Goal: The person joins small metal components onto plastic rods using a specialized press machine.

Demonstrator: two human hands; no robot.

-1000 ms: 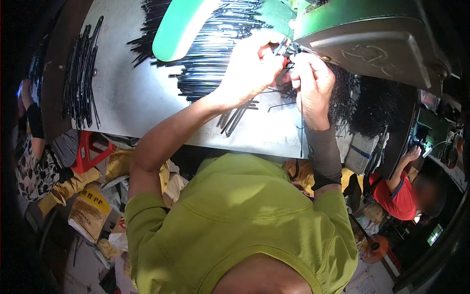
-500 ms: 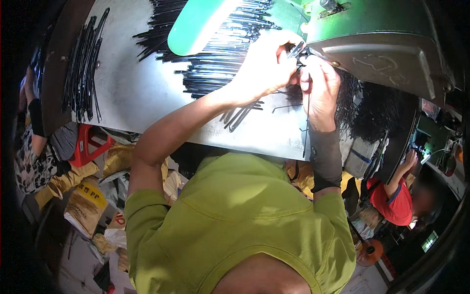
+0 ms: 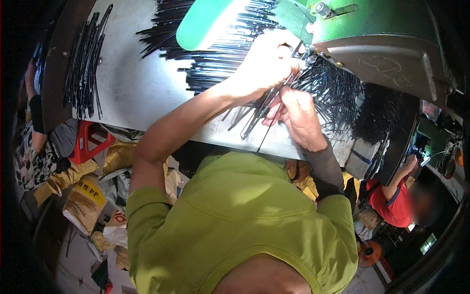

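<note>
My left hand is closed on several slim black rods, beside the green machine. Lower and to its right, my right hand pinches a thin black rod that slants down toward the table's near edge. More black rods lie aslant below my left hand, partly overlapped by the pinched one. Glare on my left fingers hides exactly where the rods are gripped. A thick row of glossy black rods covers the metal table to the left of my hands.
A green-and-white lamp-like cover overhangs the rods. Thin black pieces heap under the machine. Another rod bundle lies far left. A red stool and sacks stand below. A person in red works at right.
My right hand has drawn back from the machine, down and to the left. The rod in it has swung from upright to slanting. My left hand stays near the machine.
</note>
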